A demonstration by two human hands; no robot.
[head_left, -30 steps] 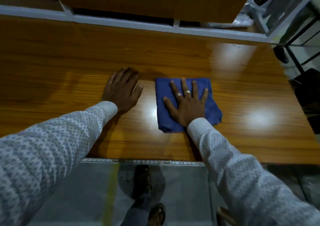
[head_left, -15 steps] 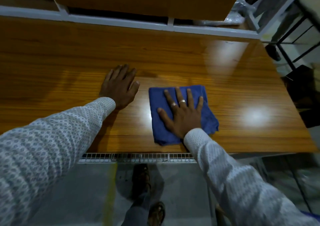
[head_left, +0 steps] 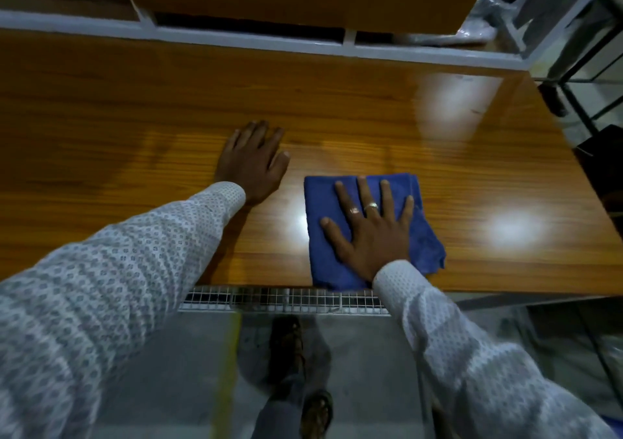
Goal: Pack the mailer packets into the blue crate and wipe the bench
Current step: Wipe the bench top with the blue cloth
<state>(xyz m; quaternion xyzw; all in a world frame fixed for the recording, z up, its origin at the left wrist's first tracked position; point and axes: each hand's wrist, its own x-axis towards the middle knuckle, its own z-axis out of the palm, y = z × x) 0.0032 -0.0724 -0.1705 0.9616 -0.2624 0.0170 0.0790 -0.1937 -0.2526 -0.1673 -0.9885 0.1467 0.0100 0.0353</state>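
Cloth under flat open right hand; left hand open, flat on bench

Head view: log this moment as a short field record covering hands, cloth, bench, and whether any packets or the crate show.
left hand: flat on bench, palm down, holds nothing
right hand: flat on cloth, fingers spread, two rings
cloth: blue, folded, at near edge of bench
bench: glossy wood, lamp glare to the right
packets: none in view
crate: not in view
stage: wiping
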